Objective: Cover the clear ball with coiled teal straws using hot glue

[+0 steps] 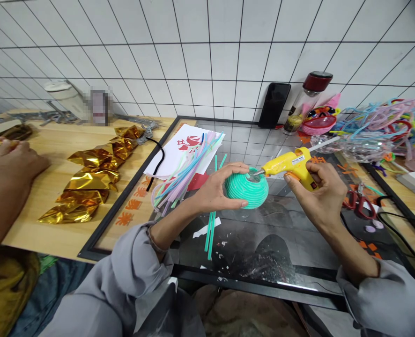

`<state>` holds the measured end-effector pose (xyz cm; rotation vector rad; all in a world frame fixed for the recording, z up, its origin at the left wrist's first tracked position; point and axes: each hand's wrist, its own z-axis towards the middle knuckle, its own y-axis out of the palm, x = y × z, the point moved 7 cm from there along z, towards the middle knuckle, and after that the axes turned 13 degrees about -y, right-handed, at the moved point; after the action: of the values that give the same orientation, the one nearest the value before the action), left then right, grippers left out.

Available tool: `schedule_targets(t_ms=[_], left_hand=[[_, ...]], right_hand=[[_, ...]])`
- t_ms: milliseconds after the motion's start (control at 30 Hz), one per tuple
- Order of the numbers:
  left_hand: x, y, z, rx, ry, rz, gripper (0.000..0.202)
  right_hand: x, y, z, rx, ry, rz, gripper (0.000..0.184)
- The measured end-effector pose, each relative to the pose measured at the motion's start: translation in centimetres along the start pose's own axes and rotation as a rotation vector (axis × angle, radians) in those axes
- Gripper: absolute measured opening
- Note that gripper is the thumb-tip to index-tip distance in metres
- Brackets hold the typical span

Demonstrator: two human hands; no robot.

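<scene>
White wall tiles with dark grout back the work area. In front lies a dark, glass-topped table (263,262) in a black frame, littered with small white scraps.

**Position of the hands.** The left hand (216,189) is cupped around a teal coiled dome (246,189), thumb on the near side and fingers over the far side, holding it just above the table at centre. The right hand (320,187) is clamped on the grip of a yellow glue gun (290,164), with one finger at the orange trigger. The two hands are apart, joined only through gun and dome.

**Step in hand.** The gun's nozzle (258,172) meets a grey patch at the crown of the dome. Judged from this, glue is being laid at the top opening.

**Requirement for the next move.** A steady left-hand hold and left fingertips clear of the hot nozzle appear necessary. Trigger pressure should be light.

**Condition of the dome.** It is built of thin teal tubing wound in close, even rings, bowl-shaped and ribbed. The crown is not closed in teal.

**Surroundings.** A bundle of pastel tubes (186,171) lies left of the dome, with loose teal tubes (210,229) below it. Red scissors (357,201) lie to the right. Gold foil pieces (95,178) lie on the adjoining wooden surface, near a co-worker's hand (14,161).
</scene>
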<state>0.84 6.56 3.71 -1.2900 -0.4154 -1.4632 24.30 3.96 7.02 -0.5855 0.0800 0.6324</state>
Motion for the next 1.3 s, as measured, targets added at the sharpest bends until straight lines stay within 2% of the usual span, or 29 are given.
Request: schedule_targets(t_ms=[100,200,367,567,733,867,933,1000,1067,1133,1200,1300], left_hand=[[0.1,0.0,0.0,-0.006,-0.005,0.004,0.066],[0.0,0.0,0.0,-0.007,-0.009,0.008,0.066],[0.1,0.0,-0.1,-0.001,0.005,0.014,0.065],[0.2,0.1,-0.1,0.003,0.01,0.028,0.065],[0.3,0.1,-0.1,0.001,0.032,0.034,0.066],[0.3,0.1,-0.1,0.002,0.021,0.039,0.067],[0.4,0.1,-0.1,0.004,0.027,0.046,0.067],[0.6,0.1,-0.1,0.008,0.04,0.059,0.066],[0.7,0.1,-0.1,0.011,0.05,0.078,0.066],[0.9,0.2,-0.1,0.012,0.052,0.097,0.067],[1.0,0.3,-0.1,0.012,0.057,0.112,0.067],[1.1,0.4,-0.2,0.021,0.071,0.129,0.067]], right_hand=[[1.7,0.4,-0.5,-0.013,0.156,0.059,0.032],[3.9,0.8,-0.9,-0.077,0.317,-0.02,0.036],[6.7,1.6,-1.7,-0.327,0.453,-0.302,0.047],[8.1,2.9,-2.8,-0.494,0.354,-0.435,0.045],[8.2,3.7,-3.4,-0.523,0.204,-0.472,0.045],[8.2,4.0,-3.6,-0.563,0.155,-0.507,0.049],[7.6,3.8,-3.2,-0.549,0.132,-0.537,0.05],[6.0,3.2,-2.2,-0.456,0.08,-0.52,0.045],[3.1,2.2,-0.9,-0.295,-0.022,-0.377,0.031],[-0.6,1.6,0.3,-0.175,-0.166,-0.116,0.02],[-4.1,1.3,1.2,-0.147,-0.274,0.056,0.014],[-7.6,1.3,1.7,-0.159,-0.363,0.146,0.016]])
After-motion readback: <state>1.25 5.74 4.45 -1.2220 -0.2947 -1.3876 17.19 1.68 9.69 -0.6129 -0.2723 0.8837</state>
